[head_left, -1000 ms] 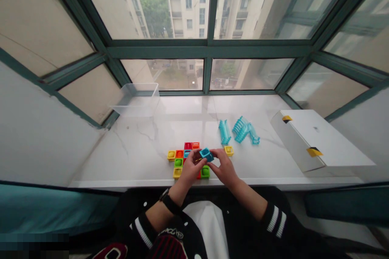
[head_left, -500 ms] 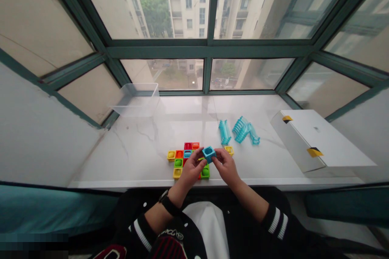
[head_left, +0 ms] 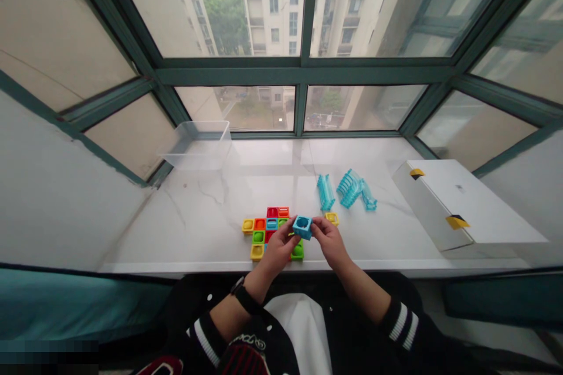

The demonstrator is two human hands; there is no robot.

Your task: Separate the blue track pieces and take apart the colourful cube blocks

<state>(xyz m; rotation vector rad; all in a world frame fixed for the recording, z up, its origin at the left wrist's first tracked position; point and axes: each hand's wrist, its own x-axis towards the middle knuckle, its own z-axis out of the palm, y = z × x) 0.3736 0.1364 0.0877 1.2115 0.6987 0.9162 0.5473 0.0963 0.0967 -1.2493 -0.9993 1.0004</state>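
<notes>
A blue toy block (head_left: pixel 302 227) with a round hole in its face is held up between both hands. My left hand (head_left: pixel 278 245) pinches its left side, and my right hand (head_left: pixel 329 240) grips its right side with the fingertips. Below and to the left, a flat cluster of red, orange, yellow, green and blue blocks (head_left: pixel 259 224) lies on the white marble sill; my left hand hides part of it. Just beyond my right hand sits a single yellow block (head_left: pixel 331 218), partly covered by the fingers.
Several translucent blue ribbed track pieces (head_left: pixel 349 188) lie behind the yellow block. A clear plastic bin (head_left: pixel 197 152) stands at the back left by the window. On the right rests a white box (head_left: pixel 479 202) with black-and-yellow tape. The sill's front edge (head_left: pixel 387 265) runs before my lap.
The blue block has turned slightly in my fingers, so its holed face and front side show at a different angle. Both hands keep nearly the same place.
</notes>
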